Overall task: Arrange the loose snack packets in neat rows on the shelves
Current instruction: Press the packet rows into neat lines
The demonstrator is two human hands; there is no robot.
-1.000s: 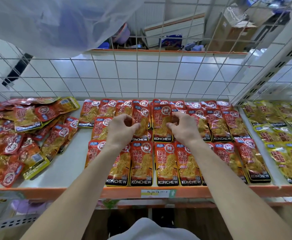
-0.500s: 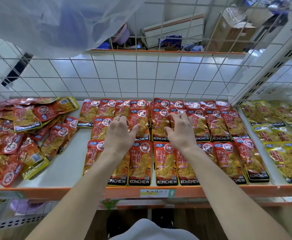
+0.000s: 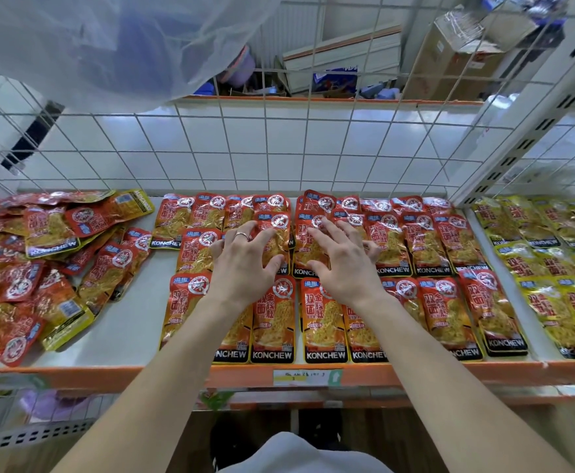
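Red glossy rectangular packets [image 3: 429, 240], crinkled

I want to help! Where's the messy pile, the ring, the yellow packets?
messy pile [image 3: 54, 268]: head view, heap's middle.
ring [image 3: 240, 236]: head view, its band.
yellow packets [image 3: 549, 308]: head view, one packet's front.

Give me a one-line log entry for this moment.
left hand: flat, pressing middle-row red packets | right hand: flat, pressing same row | loose pile: unsorted, left end of shelf | yellow packets: in rows, right
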